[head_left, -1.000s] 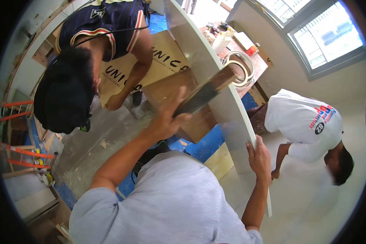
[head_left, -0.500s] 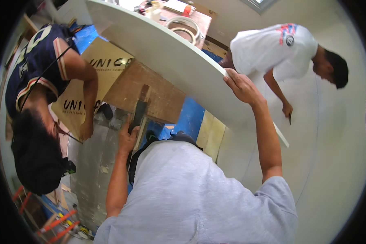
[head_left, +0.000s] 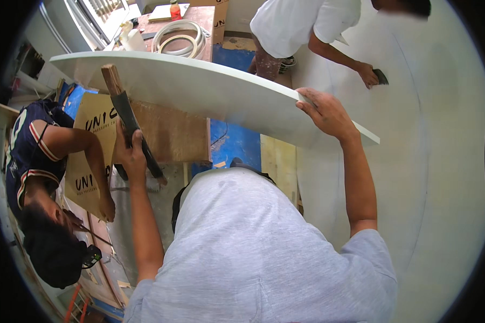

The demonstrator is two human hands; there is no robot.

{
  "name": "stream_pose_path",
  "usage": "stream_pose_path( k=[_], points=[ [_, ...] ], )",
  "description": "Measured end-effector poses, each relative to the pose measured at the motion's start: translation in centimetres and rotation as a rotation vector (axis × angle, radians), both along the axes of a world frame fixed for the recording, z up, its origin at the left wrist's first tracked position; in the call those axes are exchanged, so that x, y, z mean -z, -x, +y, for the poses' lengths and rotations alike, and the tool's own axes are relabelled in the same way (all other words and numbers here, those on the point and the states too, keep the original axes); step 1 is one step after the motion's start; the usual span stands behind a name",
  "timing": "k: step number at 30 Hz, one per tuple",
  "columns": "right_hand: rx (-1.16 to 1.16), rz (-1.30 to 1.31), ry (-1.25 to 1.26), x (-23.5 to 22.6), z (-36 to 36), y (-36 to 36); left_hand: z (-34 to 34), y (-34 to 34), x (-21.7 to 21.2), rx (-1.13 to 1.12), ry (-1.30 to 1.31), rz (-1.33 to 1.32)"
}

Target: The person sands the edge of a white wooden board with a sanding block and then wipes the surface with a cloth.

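Observation:
My left hand (head_left: 130,153) is closed around a wooden strip (head_left: 125,110) partly wrapped in a dark, sandpaper-like sheet. Bare wood shows at its upper end, which lies in front of the long white panel (head_left: 215,89); whether the two touch I cannot tell. The panel stands on edge across the view before me. Over its upper edge, toward the right end, my right hand (head_left: 327,116) is hooked, thumb on the near face and fingers on the far side.
A co-worker (head_left: 46,156) bends at the left beside brown printed cardboard (head_left: 83,172). Beyond the panel, a person in white (head_left: 302,24) holds a dark, flat scraper-like tool (head_left: 381,77) at the pale wall (head_left: 382,177). Rolls of edging (head_left: 180,40) rest on a cluttered table (head_left: 207,19).
My left hand has lifted the wrapped strip up and left, toward the panel. The view has shifted, and the panel looks more level. My right hand keeps its grip on the edge.

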State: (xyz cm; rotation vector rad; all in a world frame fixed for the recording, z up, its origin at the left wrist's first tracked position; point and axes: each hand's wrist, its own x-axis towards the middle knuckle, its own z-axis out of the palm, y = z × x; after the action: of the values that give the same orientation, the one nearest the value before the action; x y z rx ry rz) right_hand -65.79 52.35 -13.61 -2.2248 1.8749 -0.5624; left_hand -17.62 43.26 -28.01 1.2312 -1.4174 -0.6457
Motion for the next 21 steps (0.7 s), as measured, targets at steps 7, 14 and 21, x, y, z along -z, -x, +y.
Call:
stream_pose_path(
  k=[7,14,21],
  points=[
    [0.039,-0.062,-0.055,-0.4,1.1,1.6,-4.1,3.7,-1.5,0.106,0.015,0.157],
    [0.000,-0.048,0.139,1.1,-1.1,-0.4,-3.8,3.5,2.4,0.085,0.103,-0.080],
    [0.018,0.026,0.143,0.6,-4.1,-4.7,0.9,2.5,9.1,0.309,0.046,-0.469]
  ],
)
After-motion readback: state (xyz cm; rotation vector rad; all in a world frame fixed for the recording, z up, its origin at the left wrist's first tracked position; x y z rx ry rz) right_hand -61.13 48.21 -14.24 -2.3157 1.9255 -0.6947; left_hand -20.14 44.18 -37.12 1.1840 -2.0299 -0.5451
